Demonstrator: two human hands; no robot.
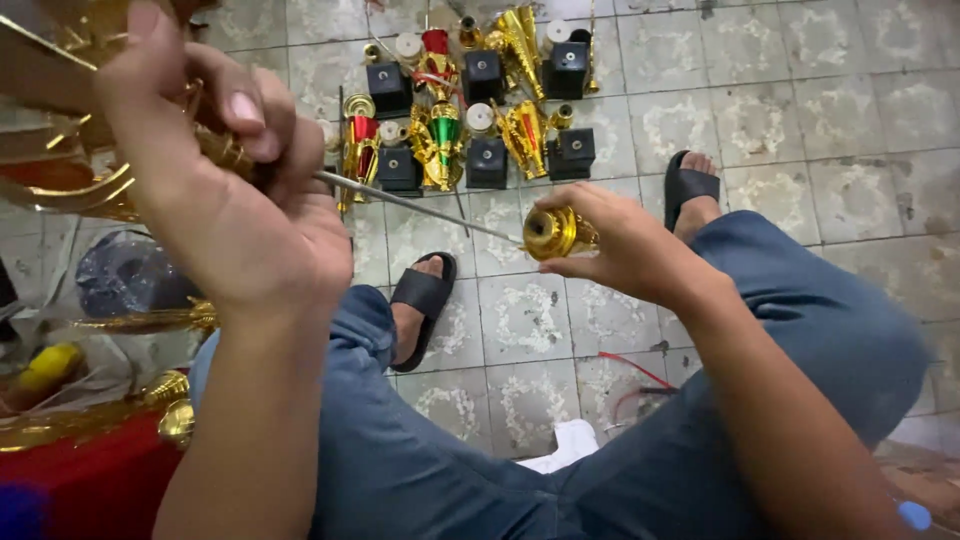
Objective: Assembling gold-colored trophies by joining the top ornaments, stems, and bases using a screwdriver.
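Observation:
My left hand (pixel 225 190) is raised close to the camera at the upper left, gripping a gold trophy piece (pixel 70 150) with a thin metal rod (pixel 420 205) sticking out of it toward the right. My right hand (pixel 625 245) holds a small gold round cap piece (pixel 553 233) at the rod's tip. Both hands are above my knees in blue jeans, with my feet in black sandals on the tiled floor.
On the floor ahead lie several trophy parts: black square bases (pixel 487 160), gold cones (pixel 522 40), red and green cups (pixel 445 125), white round pieces. Gold parts and a red surface (pixel 90 480) are at the lower left. A red wire (pixel 630 368) lies on the tiles.

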